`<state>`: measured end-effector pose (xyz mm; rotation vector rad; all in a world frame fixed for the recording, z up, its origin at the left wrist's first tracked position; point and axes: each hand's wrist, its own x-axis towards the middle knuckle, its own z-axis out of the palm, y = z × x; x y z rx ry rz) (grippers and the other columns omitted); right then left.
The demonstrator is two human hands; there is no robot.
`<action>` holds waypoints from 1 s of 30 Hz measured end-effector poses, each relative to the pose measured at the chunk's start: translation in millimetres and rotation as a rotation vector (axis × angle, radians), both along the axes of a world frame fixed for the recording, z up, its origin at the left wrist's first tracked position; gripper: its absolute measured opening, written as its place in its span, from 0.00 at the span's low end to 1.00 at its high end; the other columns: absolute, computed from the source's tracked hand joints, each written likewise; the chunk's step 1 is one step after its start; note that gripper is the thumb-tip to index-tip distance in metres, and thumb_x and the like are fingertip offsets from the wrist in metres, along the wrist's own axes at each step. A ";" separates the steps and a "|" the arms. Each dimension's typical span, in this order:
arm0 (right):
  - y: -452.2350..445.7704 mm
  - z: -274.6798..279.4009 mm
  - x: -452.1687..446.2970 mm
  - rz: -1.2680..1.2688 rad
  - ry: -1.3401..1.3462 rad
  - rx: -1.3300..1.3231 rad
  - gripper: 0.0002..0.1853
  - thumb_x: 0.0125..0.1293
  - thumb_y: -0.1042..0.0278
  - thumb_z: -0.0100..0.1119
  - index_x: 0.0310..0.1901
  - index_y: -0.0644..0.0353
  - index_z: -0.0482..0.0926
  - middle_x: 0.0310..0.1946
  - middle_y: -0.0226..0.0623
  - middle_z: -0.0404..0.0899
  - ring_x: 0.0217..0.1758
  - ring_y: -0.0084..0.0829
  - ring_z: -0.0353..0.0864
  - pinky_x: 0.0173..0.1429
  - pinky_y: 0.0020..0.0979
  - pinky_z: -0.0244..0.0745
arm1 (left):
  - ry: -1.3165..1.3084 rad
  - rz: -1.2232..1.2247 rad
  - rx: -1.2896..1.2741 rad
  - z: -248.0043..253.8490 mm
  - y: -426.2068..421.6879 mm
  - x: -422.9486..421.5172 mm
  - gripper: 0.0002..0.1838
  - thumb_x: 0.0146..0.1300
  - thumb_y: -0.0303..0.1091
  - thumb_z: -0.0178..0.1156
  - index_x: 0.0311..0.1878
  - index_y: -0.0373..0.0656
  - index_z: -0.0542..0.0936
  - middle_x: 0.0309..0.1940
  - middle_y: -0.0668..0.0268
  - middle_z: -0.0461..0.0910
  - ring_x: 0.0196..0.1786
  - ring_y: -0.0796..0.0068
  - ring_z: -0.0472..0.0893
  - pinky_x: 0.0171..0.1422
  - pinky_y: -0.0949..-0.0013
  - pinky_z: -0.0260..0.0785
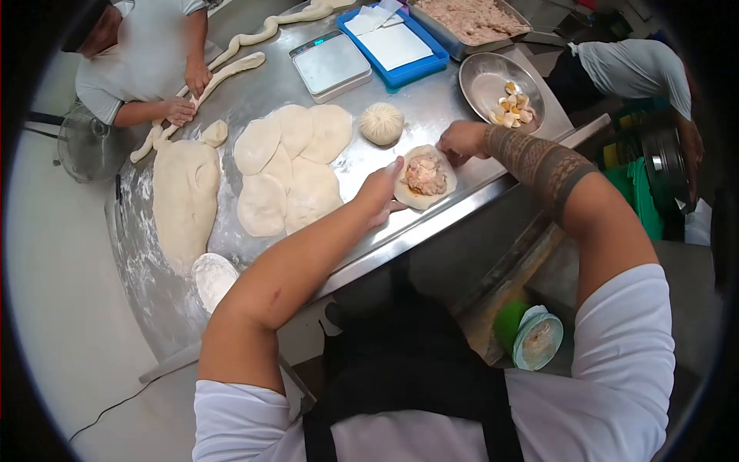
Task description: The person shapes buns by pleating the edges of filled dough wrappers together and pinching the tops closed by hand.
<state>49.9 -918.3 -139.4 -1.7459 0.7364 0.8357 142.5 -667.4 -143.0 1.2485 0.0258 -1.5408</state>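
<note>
A round dough wrapper (449, 182) with a mound of minced meat filling (425, 175) sits near the table's front edge. My left hand (381, 192) cups its left side, with the thumb on the rim and fingers partly hidden below. At the upper right rim, my right hand (463, 142) is closed with its fingertips at the dough edge; the exact pinch is small to see. Just behind stands a pleated bun (381, 124). Several flat dough rounds (289, 169) overlap to the left of my left hand.
On the metal table (362, 245) are a dough slab (185, 200), flour bowl (215, 280), scale (331, 63), blue tray (396, 46), meat pan (471, 21) and egg-piece bowl (477, 85). A co-worker's hands (188, 96) handle a dough rope (231, 75); another person (639, 77) bends at right.
</note>
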 end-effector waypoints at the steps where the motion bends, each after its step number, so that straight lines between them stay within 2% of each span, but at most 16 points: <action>1: 9.1 4.0 -2.2 -0.001 0.027 -0.007 0.17 0.75 0.66 0.51 0.57 0.69 0.78 0.49 0.48 0.85 0.50 0.40 0.88 0.55 0.41 0.87 | 0.018 0.021 -0.004 1.3 -3.7 -2.1 0.31 0.81 0.54 0.46 0.72 0.38 0.66 0.68 0.52 0.73 0.70 0.56 0.75 0.74 0.42 0.67; 4: 9.9 -3.3 0.2 -0.007 0.007 -0.024 0.17 0.79 0.63 0.48 0.56 0.67 0.79 0.47 0.47 0.84 0.46 0.39 0.88 0.52 0.42 0.85 | 0.010 0.028 0.028 0.7 -10.0 -3.1 0.27 0.82 0.51 0.45 0.71 0.40 0.68 0.67 0.56 0.75 0.70 0.59 0.76 0.74 0.43 0.69; 6: 11.7 -3.8 -0.8 -0.034 -0.077 -0.029 0.16 0.80 0.63 0.47 0.57 0.64 0.79 0.46 0.47 0.83 0.42 0.37 0.86 0.45 0.39 0.84 | 0.088 0.083 0.005 -0.6 -11.5 -1.4 0.26 0.81 0.50 0.46 0.71 0.41 0.69 0.68 0.58 0.75 0.70 0.59 0.76 0.74 0.44 0.68; 8: 24.2 21.3 0.7 -0.165 -0.158 -0.008 0.16 0.81 0.62 0.47 0.55 0.65 0.79 0.46 0.46 0.82 0.42 0.37 0.86 0.46 0.41 0.84 | 0.136 0.142 -0.024 7.2 -9.6 1.9 0.25 0.81 0.49 0.47 0.70 0.42 0.69 0.68 0.58 0.75 0.71 0.59 0.75 0.75 0.45 0.67; 10: 34.7 49.5 1.4 -0.272 -0.244 0.042 0.17 0.81 0.61 0.48 0.54 0.66 0.79 0.46 0.43 0.82 0.42 0.35 0.85 0.46 0.40 0.84 | 0.151 0.212 -0.054 37.1 -4.5 5.0 0.25 0.81 0.48 0.47 0.70 0.42 0.69 0.67 0.59 0.75 0.73 0.60 0.74 0.76 0.45 0.64; 11: 38.8 63.8 1.9 -0.317 -0.289 0.080 0.17 0.81 0.60 0.49 0.54 0.66 0.79 0.45 0.41 0.82 0.42 0.33 0.84 0.45 0.39 0.85 | 0.129 0.211 -0.106 49.5 2.1 8.3 0.30 0.80 0.54 0.44 0.74 0.43 0.66 0.71 0.57 0.73 0.76 0.58 0.70 0.78 0.44 0.60; 14: 62.8 144.0 -10.5 -0.447 -0.446 0.259 0.17 0.80 0.58 0.52 0.53 0.64 0.79 0.44 0.38 0.83 0.41 0.29 0.84 0.44 0.36 0.84 | 0.248 0.222 -0.317 117.7 48.6 24.0 0.35 0.78 0.62 0.42 0.74 0.44 0.66 0.74 0.55 0.70 0.77 0.52 0.69 0.81 0.44 0.57; 16: 74.2 189.3 -26.7 -0.483 -0.517 0.397 0.17 0.81 0.56 0.51 0.53 0.63 0.79 0.43 0.39 0.84 0.41 0.28 0.84 0.44 0.34 0.84 | 0.386 0.241 -0.535 127.9 68.5 16.1 0.37 0.76 0.64 0.41 0.76 0.45 0.65 0.76 0.54 0.67 0.78 0.48 0.67 0.80 0.39 0.56; 19: 84.4 205.0 -64.7 -0.685 -0.661 0.339 0.17 0.80 0.57 0.50 0.54 0.63 0.80 0.41 0.38 0.84 0.40 0.26 0.83 0.44 0.29 0.81 | 0.621 0.276 -0.799 125.9 87.5 -8.4 0.40 0.75 0.66 0.42 0.78 0.47 0.63 0.76 0.51 0.65 0.76 0.43 0.67 0.78 0.28 0.56; 20: 88.9 199.6 -84.4 -0.778 -0.718 0.327 0.17 0.80 0.57 0.49 0.54 0.63 0.80 0.41 0.38 0.84 0.38 0.25 0.82 0.43 0.28 0.80 | 0.706 0.283 -0.877 121.1 90.6 -18.9 0.40 0.74 0.66 0.42 0.79 0.48 0.62 0.76 0.50 0.65 0.76 0.42 0.68 0.77 0.24 0.55; 21: 98.3 181.7 -108.9 -0.875 -0.767 0.318 0.17 0.81 0.57 0.49 0.54 0.63 0.79 0.40 0.37 0.84 0.36 0.25 0.82 0.41 0.27 0.78 | 0.610 0.352 -0.746 115.7 97.4 -22.8 0.39 0.74 0.65 0.44 0.77 0.47 0.65 0.74 0.51 0.68 0.73 0.41 0.70 0.71 0.21 0.61; 24: 157.7 134.0 -179.8 -1.079 -0.848 0.271 0.16 0.79 0.58 0.50 0.53 0.62 0.80 0.38 0.35 0.85 0.32 0.23 0.79 0.37 0.24 0.74 | 0.597 0.403 -0.759 114.3 130.6 -35.7 0.36 0.74 0.62 0.45 0.75 0.46 0.68 0.72 0.53 0.71 0.72 0.43 0.72 0.72 0.26 0.65; 25: 194.2 119.7 -196.4 -1.120 -0.851 0.249 0.15 0.79 0.59 0.50 0.52 0.61 0.81 0.37 0.34 0.85 0.32 0.22 0.79 0.36 0.24 0.74 | 0.658 0.447 -0.740 118.3 144.1 -36.8 0.34 0.75 0.59 0.46 0.74 0.46 0.69 0.70 0.55 0.74 0.72 0.46 0.73 0.75 0.33 0.65; 26: 230.6 108.0 -212.3 -1.159 -0.852 0.225 0.14 0.78 0.61 0.51 0.51 0.61 0.82 0.37 0.33 0.85 0.32 0.22 0.79 0.36 0.24 0.74 | 0.613 0.419 -0.752 124.2 160.2 -39.3 0.32 0.76 0.57 0.45 0.73 0.45 0.70 0.69 0.54 0.74 0.70 0.47 0.74 0.75 0.36 0.66; 28: 318.1 93.3 -220.2 -1.136 -0.765 0.217 0.13 0.77 0.62 0.52 0.49 0.60 0.82 0.36 0.32 0.85 0.32 0.20 0.79 0.36 0.23 0.73 | 0.522 0.353 -0.774 136.0 196.1 -41.9 0.29 0.77 0.52 0.44 0.71 0.42 0.71 0.67 0.54 0.76 0.68 0.49 0.76 0.75 0.44 0.68; 30: 399.3 85.5 -210.2 -1.022 -0.783 0.257 0.12 0.76 0.61 0.56 0.49 0.60 0.83 0.36 0.31 0.84 0.32 0.19 0.79 0.37 0.21 0.74 | 0.507 0.262 -0.746 138.8 231.6 -43.0 0.29 0.77 0.49 0.42 0.71 0.41 0.71 0.67 0.53 0.76 0.69 0.48 0.76 0.76 0.44 0.67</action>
